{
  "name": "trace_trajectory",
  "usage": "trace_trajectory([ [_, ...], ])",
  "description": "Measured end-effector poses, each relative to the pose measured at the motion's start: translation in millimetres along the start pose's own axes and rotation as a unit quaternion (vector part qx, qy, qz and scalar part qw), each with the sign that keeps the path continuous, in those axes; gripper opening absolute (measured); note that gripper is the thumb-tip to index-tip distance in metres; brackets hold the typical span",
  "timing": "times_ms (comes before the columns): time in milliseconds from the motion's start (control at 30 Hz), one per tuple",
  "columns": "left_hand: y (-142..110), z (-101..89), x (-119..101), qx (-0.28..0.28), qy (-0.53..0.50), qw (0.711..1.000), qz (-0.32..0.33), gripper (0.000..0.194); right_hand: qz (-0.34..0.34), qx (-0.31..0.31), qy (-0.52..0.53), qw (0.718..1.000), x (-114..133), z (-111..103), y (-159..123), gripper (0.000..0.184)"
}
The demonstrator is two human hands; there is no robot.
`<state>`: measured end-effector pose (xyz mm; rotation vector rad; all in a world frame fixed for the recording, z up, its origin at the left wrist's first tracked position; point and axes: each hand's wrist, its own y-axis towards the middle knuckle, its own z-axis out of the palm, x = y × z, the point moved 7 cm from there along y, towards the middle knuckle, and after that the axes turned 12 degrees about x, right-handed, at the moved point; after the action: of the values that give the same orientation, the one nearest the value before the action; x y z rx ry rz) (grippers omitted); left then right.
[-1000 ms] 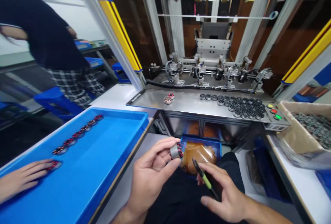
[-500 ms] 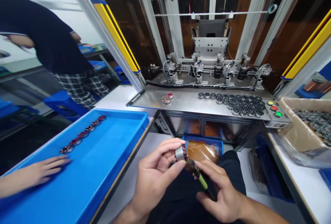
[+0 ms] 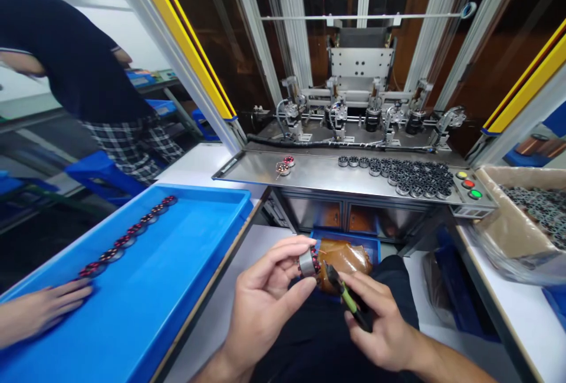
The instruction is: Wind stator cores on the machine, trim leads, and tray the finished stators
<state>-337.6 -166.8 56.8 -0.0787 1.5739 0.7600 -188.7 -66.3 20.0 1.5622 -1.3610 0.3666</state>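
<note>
Pinched between the thumb and fingers of my left hand (image 3: pixel 267 294) is a wound motor stator (image 3: pixel 306 261), a grey ring with red and black parts on its right side. My right hand (image 3: pixel 380 318) is closed around the green-and-black handles of wire cutters (image 3: pixel 347 299). Their jaws point up-left and sit just right of the stator, slightly apart from it. Below both hands are my dark-clothed legs. Two wound stators (image 3: pixel 283 168) stand on the left of the metal ledge (image 3: pixel 313 177), one with loose wire ends.
A blue tray (image 3: pixel 177 289) at left holds a row of wound stators (image 3: pixel 128 235), with another person's hand (image 3: pixel 48 309) at its near end. Many black stators (image 3: pixel 415 177) crowd the ledge by the buttons (image 3: pixel 469 185). A carton (image 3: pixel 513 218) of parts stands right. A winding machine (image 3: pixel 360 100) rises ahead.
The wire cutters have pulled back from the stator, down and right. The other person's hand has moved left and down along the tray, and more of the stator row shows there.
</note>
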Motion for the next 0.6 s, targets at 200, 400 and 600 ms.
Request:
trace_trajectory([
  [200, -1.9, -1.9, -4.9, -0.009, 0.031, 0.999, 0.021, 0.023, -0.004, 0.02, 0.018, 1.0, 0.5, 5.8, 0.2, 0.08],
  [400, -4.6, -2.9, -8.3, -0.024, 0.055, 0.998, 0.029, 0.024, -0.024, 0.034, 0.04, 0.998, 0.8, 10.2, 4.4, 0.083],
  [600, -6.6, -2.6, -9.7, -0.007, 0.077, 0.996, 0.036, 0.028, -0.039, 0.031, 0.036, 0.998, 2.3, 10.1, 9.6, 0.083],
])
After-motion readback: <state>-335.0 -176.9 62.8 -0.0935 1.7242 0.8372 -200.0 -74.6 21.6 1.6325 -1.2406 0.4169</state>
